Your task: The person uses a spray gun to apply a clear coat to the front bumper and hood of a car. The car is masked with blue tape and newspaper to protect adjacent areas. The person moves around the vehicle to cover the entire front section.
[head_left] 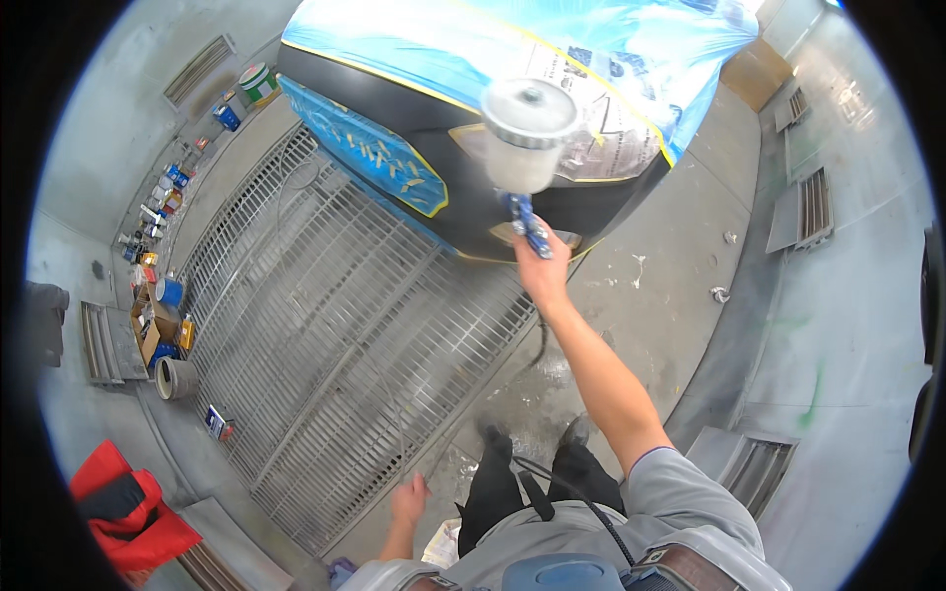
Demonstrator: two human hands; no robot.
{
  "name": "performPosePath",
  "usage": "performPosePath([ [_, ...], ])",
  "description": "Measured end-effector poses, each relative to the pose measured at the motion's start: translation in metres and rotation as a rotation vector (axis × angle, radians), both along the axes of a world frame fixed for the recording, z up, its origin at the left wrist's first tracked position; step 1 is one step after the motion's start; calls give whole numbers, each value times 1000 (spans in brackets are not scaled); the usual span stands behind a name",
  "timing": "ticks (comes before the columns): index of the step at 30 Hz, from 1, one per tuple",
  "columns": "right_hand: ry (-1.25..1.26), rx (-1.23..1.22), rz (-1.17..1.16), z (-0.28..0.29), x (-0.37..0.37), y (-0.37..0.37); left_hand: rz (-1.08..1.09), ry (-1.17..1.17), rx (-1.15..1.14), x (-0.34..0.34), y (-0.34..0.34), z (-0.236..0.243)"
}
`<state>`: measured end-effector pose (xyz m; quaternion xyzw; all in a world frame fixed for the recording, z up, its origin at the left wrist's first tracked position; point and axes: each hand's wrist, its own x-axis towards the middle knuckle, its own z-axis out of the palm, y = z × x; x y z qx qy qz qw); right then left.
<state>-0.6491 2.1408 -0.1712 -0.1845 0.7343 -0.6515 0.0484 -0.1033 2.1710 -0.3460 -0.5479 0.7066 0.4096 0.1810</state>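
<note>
While head view has R hand [543, 274] closed round the gun [522, 211] in front of the dark bumper [596, 204], the big cup [527, 133] on top prob. makes it top-heavy; body looks stiff, best held below cup. L hand [408, 499] low, well apart: can't tell if gripping.

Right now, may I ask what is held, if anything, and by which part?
The right hand grips a spray gun by its blue body, below the cup; whether the left hand holds anything is unclear.
</note>
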Motion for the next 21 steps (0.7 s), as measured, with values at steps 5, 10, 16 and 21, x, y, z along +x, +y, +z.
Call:
performPosePath([
  [5, -43, -59, 266, 29, 32, -80, 138, 45, 4, 6, -5, 5],
  [10, 10, -30, 300, 25, 38, -105, 153, 70, 10, -1, -18, 4],
  [16, -17, 45, 53, -9, 4, -22, 44, 91, 3, -18, -15, -1],
  [21, -26, 135, -252, -41, -38, 113, -121, 58, -1, -30, -12, -5],
])
